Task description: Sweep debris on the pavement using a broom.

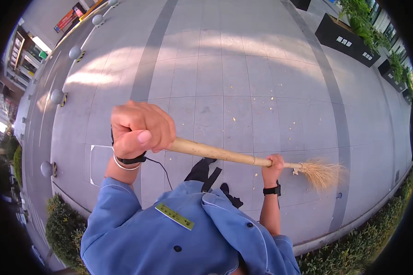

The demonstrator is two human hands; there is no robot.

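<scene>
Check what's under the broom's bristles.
Grey paving shows around the bristles, and a darker strip at their tips. The patch directly beneath is covered; whatever lies there can't be seen.

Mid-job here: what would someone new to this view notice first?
Probably the left hand, large left of centre, closed around the upper end of the pale broom, which slants down to the right hand and ends in straw bristles at right. Next, the blue shirt filling the bottom, then the dark planter with greenery at upper right and grey ball-shaped bollards along the left.
</scene>
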